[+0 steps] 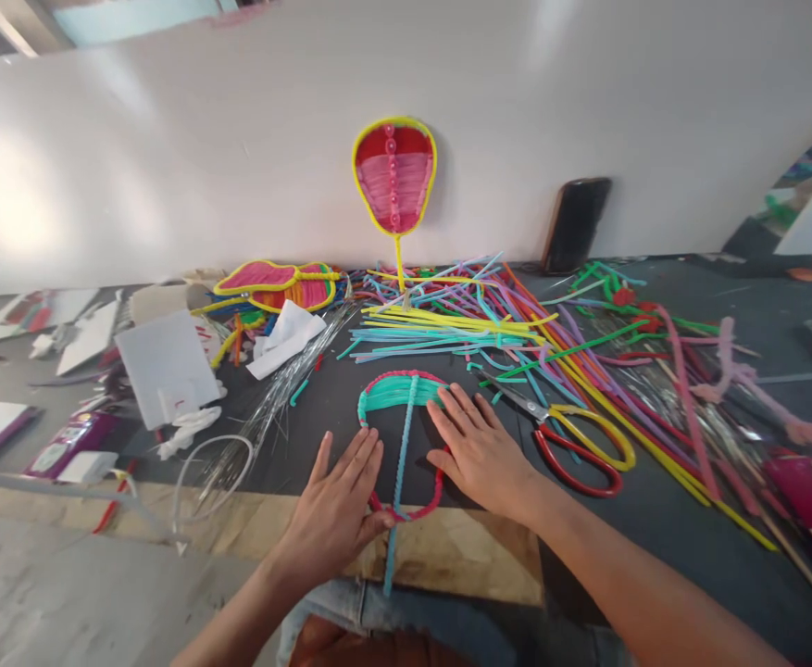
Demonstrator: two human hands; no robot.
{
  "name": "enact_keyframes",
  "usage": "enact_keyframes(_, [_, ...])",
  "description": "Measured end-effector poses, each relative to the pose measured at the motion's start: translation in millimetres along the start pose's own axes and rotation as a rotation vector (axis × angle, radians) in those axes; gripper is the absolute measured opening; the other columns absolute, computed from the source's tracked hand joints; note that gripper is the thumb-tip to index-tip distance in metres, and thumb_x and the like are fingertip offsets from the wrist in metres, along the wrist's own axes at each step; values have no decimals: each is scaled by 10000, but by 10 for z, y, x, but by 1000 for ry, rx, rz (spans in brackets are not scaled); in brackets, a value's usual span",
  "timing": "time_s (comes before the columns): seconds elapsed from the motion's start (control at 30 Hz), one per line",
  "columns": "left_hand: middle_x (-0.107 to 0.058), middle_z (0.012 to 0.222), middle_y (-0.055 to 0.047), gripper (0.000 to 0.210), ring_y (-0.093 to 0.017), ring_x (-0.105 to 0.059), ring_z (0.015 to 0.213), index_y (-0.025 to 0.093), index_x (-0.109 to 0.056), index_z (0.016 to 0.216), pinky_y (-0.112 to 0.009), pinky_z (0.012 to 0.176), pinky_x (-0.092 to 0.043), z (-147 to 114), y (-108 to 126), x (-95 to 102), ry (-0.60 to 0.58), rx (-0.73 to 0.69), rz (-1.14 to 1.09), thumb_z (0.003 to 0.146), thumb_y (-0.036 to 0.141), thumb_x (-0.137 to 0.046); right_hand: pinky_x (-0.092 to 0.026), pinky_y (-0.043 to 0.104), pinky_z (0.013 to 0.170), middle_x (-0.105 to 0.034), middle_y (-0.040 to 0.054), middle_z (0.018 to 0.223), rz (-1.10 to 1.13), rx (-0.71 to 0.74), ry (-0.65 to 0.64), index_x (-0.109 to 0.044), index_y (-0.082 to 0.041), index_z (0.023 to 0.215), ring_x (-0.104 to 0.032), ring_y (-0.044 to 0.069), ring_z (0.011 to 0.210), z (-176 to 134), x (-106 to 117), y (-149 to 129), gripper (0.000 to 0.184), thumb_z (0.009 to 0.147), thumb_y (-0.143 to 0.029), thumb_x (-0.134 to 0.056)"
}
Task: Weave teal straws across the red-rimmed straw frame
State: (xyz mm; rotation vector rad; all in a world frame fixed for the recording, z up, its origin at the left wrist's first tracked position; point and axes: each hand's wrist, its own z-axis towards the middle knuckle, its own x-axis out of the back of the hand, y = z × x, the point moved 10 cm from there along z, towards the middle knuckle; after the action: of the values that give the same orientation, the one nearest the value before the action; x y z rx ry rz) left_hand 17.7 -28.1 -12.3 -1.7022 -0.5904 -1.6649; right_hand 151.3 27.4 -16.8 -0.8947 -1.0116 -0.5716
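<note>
On the dark table in front of me lies a pipe cleaner shape (406, 394), a rounded red-pink outline with turquoise strands filling its far end. A twisted light-blue stem (404, 445) runs down its middle and sticks out past the near edge. My left hand (343, 486) rests flat on the outline's left side, fingers extended. Across from it, my right hand (479, 449) lies on the right side with fingers stretched out, covering part of the rim. Scissors (582, 440) with one yellow and one red handle lie right of my right hand.
Bundled yellow and blue pipe cleaners (447, 333) lie beyond the shape. A finished pink-and-red piece with yellow edging (395, 176) stands against the white board. A phone (576, 225) leans there too. Thin wires (273, 408), white card (168, 368) and a purple box (72, 442) are at left.
</note>
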Motion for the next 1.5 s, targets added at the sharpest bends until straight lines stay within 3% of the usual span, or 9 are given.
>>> enact_keyframes(0.07, [-363, 1438, -182, 699, -278, -283, 1356, 56, -373, 1363, -504, 1123, 9, -9, -8, -12, 5, 15, -5, 886, 566, -338, -336, 489, 1058, -366, 129, 1449, 187, -61, 26, -360, -165, 1393, -276, 252, 1363, 12, 118, 212, 480, 954, -354, -327])
enact_keyframes(0.17, [-373, 1431, -186, 679, -290, -299, 1348, 69, -378, 1364, -533, 1117, -53, -13, -12, -24, 21, 52, -31, 888, 552, -348, -357, 449, 1058, -407, 127, 1424, 370, -287, 229, -344, -188, 1391, -356, 220, 1326, -67, 488, 686, 468, 957, -359, -308])
enact_keyframes(0.27, [-387, 1421, -191, 652, -299, -325, 1335, 79, -411, 1346, -551, 1108, -106, 24, 26, -21, 52, 124, -61, 890, 541, -350, -389, 449, 1038, -479, 126, 1362, 311, -270, 234, -432, -189, 1327, -425, 232, 1279, -171, 674, 663, 425, 926, -325, -388])
enact_keyframes(0.4, [-406, 1403, -206, 652, -317, -336, 1326, 62, -451, 1314, -562, 1101, -129, 96, 118, 4, 97, 245, -87, 886, 544, -354, -442, 445, 1003, -559, 115, 1274, 91, -102, 119, -557, -178, 1211, -470, 243, 1237, -380, 518, 84, 340, 905, -221, -414])
enact_keyframes(0.57, [-353, 1439, -197, 562, -298, -341, 1327, 70, -420, 1336, -545, 1102, -153, 63, 110, 72, 110, 240, -125, 912, 434, -358, -462, 443, 995, -539, 154, 1292, -68, -21, 55, -534, -86, 1239, -425, 267, 1266, -629, 144, -390, 366, 897, -174, -435])
enact_keyframes(0.8, [-533, 1331, -64, 400, -215, -404, 1294, 190, -505, 1285, -450, 1127, -180, -147, -104, 64, 144, 165, -182, 935, 329, -369, -482, 455, 971, -552, 149, 1272, -68, -36, 111, -501, -114, 1280, -445, 272, 1248, -674, 81, -380, 400, 914, -266, -452])
enact_keyframes(1.07, [-597, 1251, -91, 374, -266, -451, 1253, 169, -580, 1194, -505, 1112, -207, -86, -68, 177, 270, 223, -269, 915, 370, -434, -488, 459, 946, -588, 142, 1209, -61, -92, 125, -513, -142, 1269, -491, 270, 1188, -629, 138, -329, 388, 896, -243, -473])
enact_keyframes(1.23, [-583, 1265, -113, 429, -277, -448, 1254, 123, -599, 1147, -469, 1066, -327, -30, -17, 166, 284, 154, -253, 901, 439, -446, -496, 453, 918, -609, 147, 1136, -78, -101, 82, -572, -115, 1177, -519, 272, 1102, -558, 162, -303, 318, 890, -216, -477])
enact_keyframes(1.5, [-614, 1218, -114, 382, -283, -421, 1273, 129, -614, 1128, -478, 1065, -344, 5, -42, 188, 287, 108, -272, 886, 399, -495, -499, 444, 888, -601, 135, 1127, -99, -118, 51, -552, -151, 1217, -519, 264, 1066, -531, 128, -278, 342, 897, -232, -462])
